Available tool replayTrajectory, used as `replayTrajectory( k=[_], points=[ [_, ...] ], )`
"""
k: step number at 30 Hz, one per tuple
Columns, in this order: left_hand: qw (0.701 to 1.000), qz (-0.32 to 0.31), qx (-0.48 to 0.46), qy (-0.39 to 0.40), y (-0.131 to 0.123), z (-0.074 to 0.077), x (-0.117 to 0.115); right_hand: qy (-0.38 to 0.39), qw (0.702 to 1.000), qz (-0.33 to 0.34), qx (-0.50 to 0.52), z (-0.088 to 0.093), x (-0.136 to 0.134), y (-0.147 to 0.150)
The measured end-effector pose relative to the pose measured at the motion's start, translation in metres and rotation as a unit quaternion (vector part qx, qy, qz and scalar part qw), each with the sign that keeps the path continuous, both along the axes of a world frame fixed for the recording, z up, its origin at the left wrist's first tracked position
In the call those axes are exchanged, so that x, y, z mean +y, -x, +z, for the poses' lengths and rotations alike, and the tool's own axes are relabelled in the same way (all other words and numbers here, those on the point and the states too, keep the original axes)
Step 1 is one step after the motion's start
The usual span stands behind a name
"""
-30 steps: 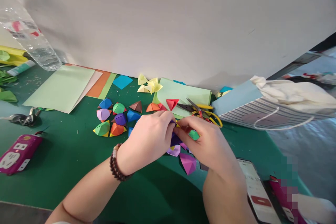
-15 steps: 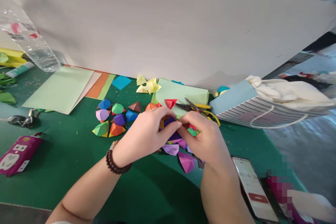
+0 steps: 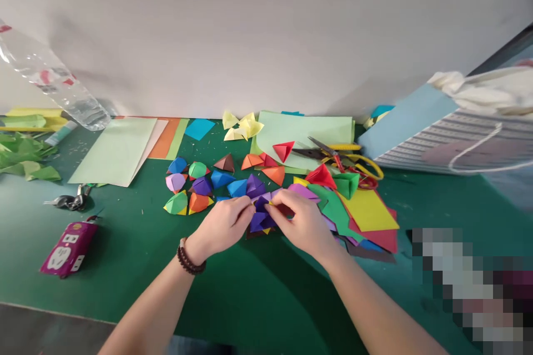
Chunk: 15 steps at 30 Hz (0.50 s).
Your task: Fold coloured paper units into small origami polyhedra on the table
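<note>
My left hand (image 3: 220, 226) and my right hand (image 3: 300, 221) pinch a folded purple paper origami piece (image 3: 260, 215) between their fingertips, and the fingers hide part of it. Just beyond the hands sit a blue paper pyramid (image 3: 237, 188) and a purple one (image 3: 255, 186). Several more folded paper shapes (image 3: 200, 186) lie left of them. To the right of my right hand is a fanned stack of coloured paper (image 3: 366, 216). Yellow-handled scissors (image 3: 337, 155) rest on a pale green sheet (image 3: 300, 138).
A green mat (image 3: 125, 272) covers the table, with a white board (image 3: 258, 33) rising behind it. A plastic water bottle (image 3: 62, 83) lies at back left, near keys (image 3: 70, 201) and a purple power strip (image 3: 70, 248). A striped paper bag (image 3: 453, 144) stands at right.
The view has shifted and shows more of the table. My hands have parted slightly and sit lower in the picture, the coloured paper stack is now visible, and the phone is gone from view.
</note>
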<state>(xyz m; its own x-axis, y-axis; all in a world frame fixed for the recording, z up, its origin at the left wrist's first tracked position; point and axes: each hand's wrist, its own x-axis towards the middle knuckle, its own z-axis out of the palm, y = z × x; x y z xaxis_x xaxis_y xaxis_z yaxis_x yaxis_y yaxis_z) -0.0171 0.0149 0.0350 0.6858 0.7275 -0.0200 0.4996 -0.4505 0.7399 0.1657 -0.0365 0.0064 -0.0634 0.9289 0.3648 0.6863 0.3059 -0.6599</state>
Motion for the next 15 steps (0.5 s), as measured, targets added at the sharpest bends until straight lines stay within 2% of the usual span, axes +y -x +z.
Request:
replayTrajectory(
  k=[5, 10, 15],
  points=[
    [0.998, -0.031, 0.043, -0.027, -0.004, -0.008, -0.005, -0.002, 1.0, 0.011, -0.022, -0.001, -0.011, -0.003],
    [0.997, -0.006, 0.052, -0.061, -0.008, -0.021, -0.008, -0.027, 0.998, 0.017, -0.062, 0.001, -0.015, -0.001],
    [0.991, 0.014, 0.044, -0.122, -0.013, -0.026, -0.012, -0.08, 0.991, 0.006, -0.106, 0.0, -0.015, 0.002]
  ],
)
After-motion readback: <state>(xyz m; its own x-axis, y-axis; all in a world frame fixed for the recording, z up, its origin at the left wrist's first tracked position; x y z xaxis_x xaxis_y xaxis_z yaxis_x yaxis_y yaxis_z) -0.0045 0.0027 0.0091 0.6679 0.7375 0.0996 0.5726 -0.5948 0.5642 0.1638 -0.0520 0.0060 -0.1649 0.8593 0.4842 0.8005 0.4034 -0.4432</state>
